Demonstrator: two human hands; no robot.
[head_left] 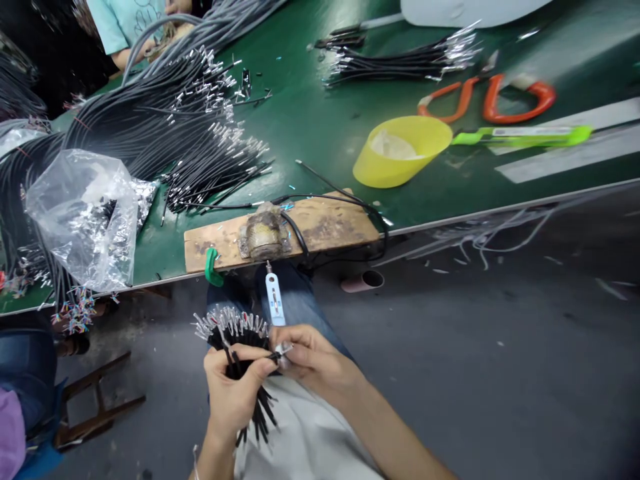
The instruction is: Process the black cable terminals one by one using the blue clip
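Observation:
My left hand (231, 390) is closed around a bundle of short black cables (262, 412) above my lap. Their silvery stripped ends (235, 323) fan out at the top. Between thumb and forefinger, one cable of the bundle points right. At that cable's pale, frayed-looking end, the fingers of my right hand (316, 363) are pinched together; they partly hide the tip. Just above my right fingers is a light blue, flat tool piece (275, 300), joined to the shaft of a small grimy motor (265, 230) on a wooden board (333, 223).
A green clamp (213, 267) sits at the board's left. Grey cables (145, 127) and a clear plastic bag (83, 213) cover the table's left side. Rightward are a yellow cup (400, 160), orange-handled scissors (520, 100) and a green cutter (530, 136). Another person's arm (130, 57) shows upper left.

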